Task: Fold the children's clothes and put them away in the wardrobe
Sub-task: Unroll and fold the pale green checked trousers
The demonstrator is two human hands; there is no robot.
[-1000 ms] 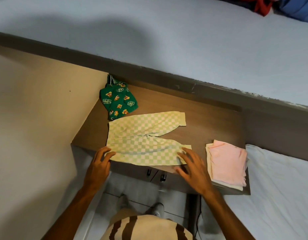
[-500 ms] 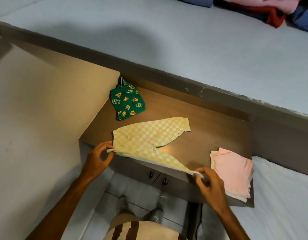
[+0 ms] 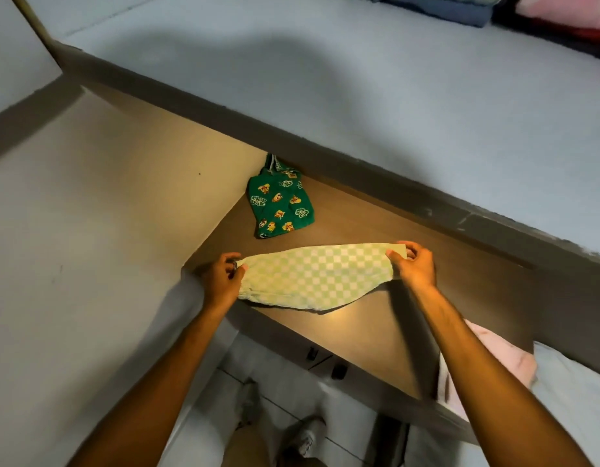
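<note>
On the brown counter [image 3: 376, 332], the green checked trousers [image 3: 313, 276] stretch lengthwise between both hands: left hand [image 3: 222, 281] fingers pinch one end, right hand [image 3: 414, 267] fingers the other.

The counter [image 3: 376, 335] has bare wood along its near edge and in its middle, between the checked trousers [image 3: 313, 278] stretched across it and the pink folded pile [image 3: 494, 355] at the near right corner. The left hand [image 3: 221, 281] and right hand [image 3: 414, 266] pinch the trousers' two ends, blocking the width from the left edge to past the middle. A green printed garment [image 3: 280, 205] fills the far left corner, against the wall [image 3: 106, 214]. The far right part of the counter is bare up to the bed frame [image 3: 426, 203] bounding the far edge.
</note>
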